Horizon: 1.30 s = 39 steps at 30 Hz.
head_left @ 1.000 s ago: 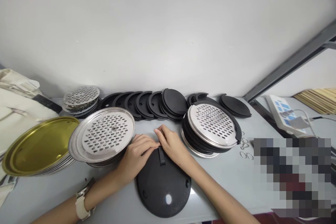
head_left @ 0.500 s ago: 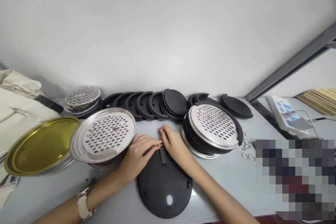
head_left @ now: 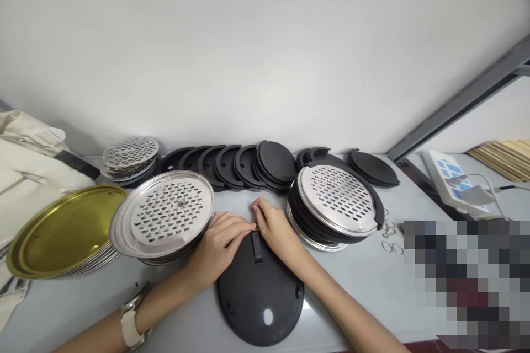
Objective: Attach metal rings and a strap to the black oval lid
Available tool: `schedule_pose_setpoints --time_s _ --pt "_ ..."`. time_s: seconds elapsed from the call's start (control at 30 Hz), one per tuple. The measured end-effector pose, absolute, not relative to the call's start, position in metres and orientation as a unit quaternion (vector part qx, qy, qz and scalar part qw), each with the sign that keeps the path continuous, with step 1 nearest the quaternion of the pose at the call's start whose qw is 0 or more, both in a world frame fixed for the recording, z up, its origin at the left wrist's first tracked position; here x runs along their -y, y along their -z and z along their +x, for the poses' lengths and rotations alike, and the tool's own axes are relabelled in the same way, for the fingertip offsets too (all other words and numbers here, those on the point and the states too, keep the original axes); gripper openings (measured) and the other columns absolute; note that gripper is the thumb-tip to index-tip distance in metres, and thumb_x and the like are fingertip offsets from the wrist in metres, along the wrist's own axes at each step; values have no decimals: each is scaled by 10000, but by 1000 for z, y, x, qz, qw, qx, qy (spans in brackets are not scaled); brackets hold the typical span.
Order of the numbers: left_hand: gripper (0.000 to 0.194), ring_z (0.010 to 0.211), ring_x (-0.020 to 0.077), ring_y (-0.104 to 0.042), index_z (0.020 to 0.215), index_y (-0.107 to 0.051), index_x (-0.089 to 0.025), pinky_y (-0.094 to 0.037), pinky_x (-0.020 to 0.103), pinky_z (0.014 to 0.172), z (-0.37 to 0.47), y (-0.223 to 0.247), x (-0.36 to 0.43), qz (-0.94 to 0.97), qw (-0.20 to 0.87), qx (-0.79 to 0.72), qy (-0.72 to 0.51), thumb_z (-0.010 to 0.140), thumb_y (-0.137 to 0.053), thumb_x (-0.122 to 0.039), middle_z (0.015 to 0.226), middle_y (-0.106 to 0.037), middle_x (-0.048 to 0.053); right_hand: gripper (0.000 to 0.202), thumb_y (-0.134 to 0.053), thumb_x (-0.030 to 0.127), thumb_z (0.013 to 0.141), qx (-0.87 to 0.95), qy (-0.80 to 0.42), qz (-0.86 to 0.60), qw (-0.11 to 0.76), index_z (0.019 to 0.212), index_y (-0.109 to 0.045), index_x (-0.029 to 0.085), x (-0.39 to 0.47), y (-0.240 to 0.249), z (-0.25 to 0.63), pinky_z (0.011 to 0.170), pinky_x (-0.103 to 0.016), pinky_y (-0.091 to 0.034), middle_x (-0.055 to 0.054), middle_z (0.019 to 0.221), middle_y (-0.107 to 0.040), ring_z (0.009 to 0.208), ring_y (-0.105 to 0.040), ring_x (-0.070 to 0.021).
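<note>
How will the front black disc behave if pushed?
Front disc probably slides rather than rolls, since it lies broad side down. Likely stiff: its outline is a clean curve. Possibly slick to grip, given the glossy highlight.

The disc (head_left: 260, 292) lies near, between left stack (head_left: 169, 212) and right stack (head_left: 337, 196); trays (head_left: 68, 231) sit farther left, rings (head_left: 392, 247) farther right, plates (head_left: 279, 162) far by the wall (head_left: 265, 38).

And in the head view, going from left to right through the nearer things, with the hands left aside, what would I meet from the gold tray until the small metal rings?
Gold tray → silver tray → nearest black disc → silver slotted plate → metal rings.
</note>
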<state>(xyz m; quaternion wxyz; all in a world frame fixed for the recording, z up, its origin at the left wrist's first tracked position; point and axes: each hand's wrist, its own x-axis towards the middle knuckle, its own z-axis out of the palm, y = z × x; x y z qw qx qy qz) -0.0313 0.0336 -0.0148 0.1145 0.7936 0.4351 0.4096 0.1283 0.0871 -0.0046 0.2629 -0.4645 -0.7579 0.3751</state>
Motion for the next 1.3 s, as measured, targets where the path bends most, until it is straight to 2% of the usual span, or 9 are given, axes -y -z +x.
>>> schedule_pose_setpoints --time_s 0.17,0.73,0.97,1.13,1.3 --pt "153 891 137 -602 1020 -612 -203 -409 304 838 -31 13 -33 786 112 -455 -403 925 -534 -112 927 -669 -4 161 -320 198 932 755 -381 -462 267 818 -432 214 -87 6 129 594 -278 -349 14 634 -495 561 -494 -163" --pt "142 881 147 -601 909 -599 -207 -401 312 838 -30 11 -32 786 135 -453 -398 928 -509 -98 888 -664 -9 166 -308 191 934 753 -387 -461 268 817 -424 215 -87 8 127 591 -284 -367 18 610 -498 546 -505 -167" --pt "143 888 153 -592 935 -593 -211 -388 325 854 -28 11 -31 785 142 -465 -384 945 -478 -127 895 -659 -1 174 -309 184 934 752 -397 -451 271 835 -450 208 -87 7 127 593 -275 -375 11 625 -517 560 -515 -166" --pt "168 916 166 -588 1032 -592 -222 -392 329 852 -28 12 -30 781 143 -480 -373 947 -471 -143 955 -663 12 177 -315 176 931 754 -389 -455 270 849 -469 206 -87 7 128 578 -272 -367 13 631 -509 551 -501 -164" --pt "140 918 163 -587 994 -583 -217 -381 325 849 -28 11 -29 789 133 -475 -366 952 -466 -153 933 -655 6 184 -314 172 933 756 -385 -451 276 834 -464 212 -87 7 128 607 -283 -387 10 636 -526 572 -527 -172"
